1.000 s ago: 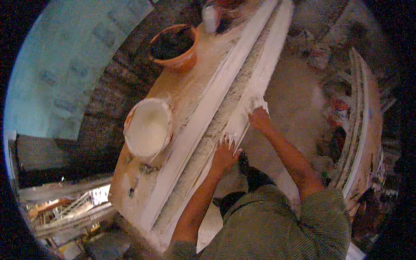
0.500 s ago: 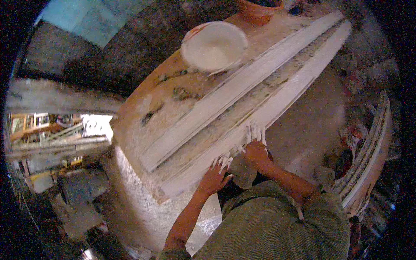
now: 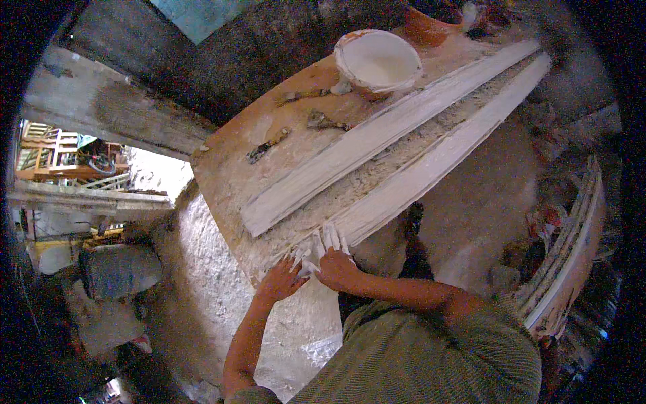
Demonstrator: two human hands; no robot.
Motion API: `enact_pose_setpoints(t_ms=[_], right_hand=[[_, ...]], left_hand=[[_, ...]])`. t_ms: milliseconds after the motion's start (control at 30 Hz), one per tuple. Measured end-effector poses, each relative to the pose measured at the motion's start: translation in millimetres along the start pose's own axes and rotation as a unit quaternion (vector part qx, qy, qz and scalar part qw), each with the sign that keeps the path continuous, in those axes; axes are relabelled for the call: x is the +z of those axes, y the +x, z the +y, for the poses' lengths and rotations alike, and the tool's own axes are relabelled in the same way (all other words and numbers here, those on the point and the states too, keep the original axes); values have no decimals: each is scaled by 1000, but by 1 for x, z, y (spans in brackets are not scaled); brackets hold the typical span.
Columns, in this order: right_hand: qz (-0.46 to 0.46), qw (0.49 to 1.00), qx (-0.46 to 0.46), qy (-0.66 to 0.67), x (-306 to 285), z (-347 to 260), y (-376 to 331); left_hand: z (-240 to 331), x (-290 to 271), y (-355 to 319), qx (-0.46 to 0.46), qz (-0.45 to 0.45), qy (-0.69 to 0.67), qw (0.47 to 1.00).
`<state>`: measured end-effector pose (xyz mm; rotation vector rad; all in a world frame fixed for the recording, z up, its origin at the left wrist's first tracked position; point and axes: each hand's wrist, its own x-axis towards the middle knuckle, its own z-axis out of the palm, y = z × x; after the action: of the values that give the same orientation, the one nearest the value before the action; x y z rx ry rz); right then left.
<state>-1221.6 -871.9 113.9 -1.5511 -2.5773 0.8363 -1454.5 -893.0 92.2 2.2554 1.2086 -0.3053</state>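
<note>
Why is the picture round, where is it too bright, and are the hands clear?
Head view: the fisheye lens probably makes that round shape; head view, left: the bright patch glares white; head view, middle: left hand and right hand are visible but grainy.

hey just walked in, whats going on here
A person has both bare hands, fingers coated white, at the near end of two long pale strips on a brownish table. The right hand touches the nearer strip; the left hand is beside it at the table's edge. The farther strip is untouched, with a whitish bucket beyond it.
</note>
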Motion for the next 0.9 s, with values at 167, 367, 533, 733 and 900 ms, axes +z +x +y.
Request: enact_pose_setpoints(t_ms=[167, 367, 533, 733, 900], right_hand=[[-136, 971, 105, 165, -17, 38, 3], [6, 972, 229, 48, -38, 166, 14], [96, 956, 275, 43, -73, 284, 3], [137, 950, 281, 3, -131, 422, -10], [245, 938, 204, -139, -178, 540, -36]], left_hand=[[15, -8, 40, 74, 22, 25, 997], [60, -17, 143, 125, 25, 46, 991], [125, -37, 247, 116, 8, 50, 992], [209, -68, 374, 142, 18, 84, 986], [262, -82, 466, 113, -9, 48, 992]])
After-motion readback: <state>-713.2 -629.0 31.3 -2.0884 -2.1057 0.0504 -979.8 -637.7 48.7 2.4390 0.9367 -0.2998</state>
